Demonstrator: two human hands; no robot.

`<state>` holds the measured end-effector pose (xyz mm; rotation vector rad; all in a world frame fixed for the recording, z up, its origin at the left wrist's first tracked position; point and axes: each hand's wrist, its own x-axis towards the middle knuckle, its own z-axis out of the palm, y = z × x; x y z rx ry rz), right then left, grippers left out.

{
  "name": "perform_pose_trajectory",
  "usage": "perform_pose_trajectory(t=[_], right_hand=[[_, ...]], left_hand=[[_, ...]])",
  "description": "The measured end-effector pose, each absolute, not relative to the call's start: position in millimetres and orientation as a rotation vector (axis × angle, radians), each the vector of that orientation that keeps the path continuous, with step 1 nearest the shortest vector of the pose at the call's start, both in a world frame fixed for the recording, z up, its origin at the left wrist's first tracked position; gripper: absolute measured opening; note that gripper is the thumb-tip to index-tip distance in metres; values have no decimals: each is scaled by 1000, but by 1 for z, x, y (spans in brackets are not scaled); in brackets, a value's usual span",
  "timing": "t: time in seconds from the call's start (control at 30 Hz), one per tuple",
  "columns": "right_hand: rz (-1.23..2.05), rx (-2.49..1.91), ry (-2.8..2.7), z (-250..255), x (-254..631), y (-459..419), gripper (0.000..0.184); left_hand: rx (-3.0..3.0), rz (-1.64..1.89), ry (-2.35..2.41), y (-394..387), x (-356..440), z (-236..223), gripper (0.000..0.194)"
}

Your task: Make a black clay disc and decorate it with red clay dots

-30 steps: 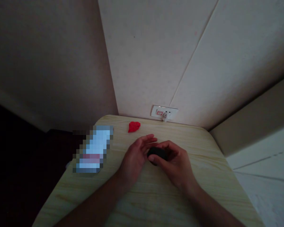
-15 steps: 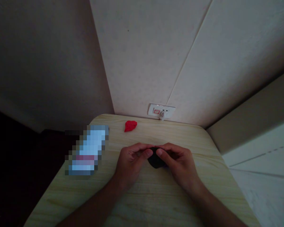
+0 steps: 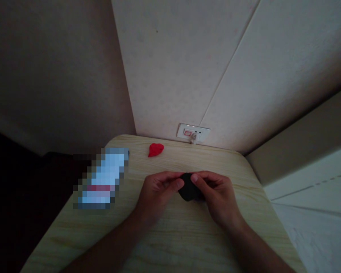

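Observation:
A small flat black piece (image 3: 188, 188) with a rounded lower edge is pinched between my two hands just above the table; its material is too dark to tell. My left hand (image 3: 159, 193) grips its left edge between thumb and fingers. On the other side, my right hand (image 3: 216, 193) has its thumb on the upper right of the piece, fingers curled behind it. Part of the right side is hidden by that hand. Beyond the hands, a crumpled-looking red piece (image 3: 156, 149), pointed at its lower left, lies on the table.
The pale wood-grain table (image 3: 170, 242) has rounded far corners and meets the wall. On its left edge lies a blurred-out phone-like device (image 3: 104, 178) with a lit screen. A wall socket (image 3: 193, 132) holds a plug. White furniture (image 3: 309, 159) stands at the right.
My right thumb has shifted up along the black piece, and more of its face shows. Left hand stays nearly as before. The view has moved slightly.

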<state>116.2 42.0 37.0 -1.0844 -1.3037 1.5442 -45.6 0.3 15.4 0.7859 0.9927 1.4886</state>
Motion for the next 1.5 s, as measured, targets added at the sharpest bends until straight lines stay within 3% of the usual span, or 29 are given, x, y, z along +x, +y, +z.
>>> perform_pose_trajectory(t=[0.17,0.5,0.7,0.87,0.97,1.5], right_hand=[[1470,-1117,-1289,38,115,40,29],[1142,-991,-1649,42,119,39,15],[1169,-1074,-1498,39,116,41,25],[1045,-991,-1616,37,117,42,13],[1002,-943,-1701,37,118,40,16],[1360,-1019,-1478,42,115,39,26]], left_hand=[[795,1439,972,-2,-44,16,28],[1014,1418,1107,-8,-41,24,15],[927,1364,956,-9,-35,16,31],[879,1345,991,-7,-37,18,25],[903,1365,1019,-6,-39,23,21],[1312,1332,1184,-15,-43,15,25]])
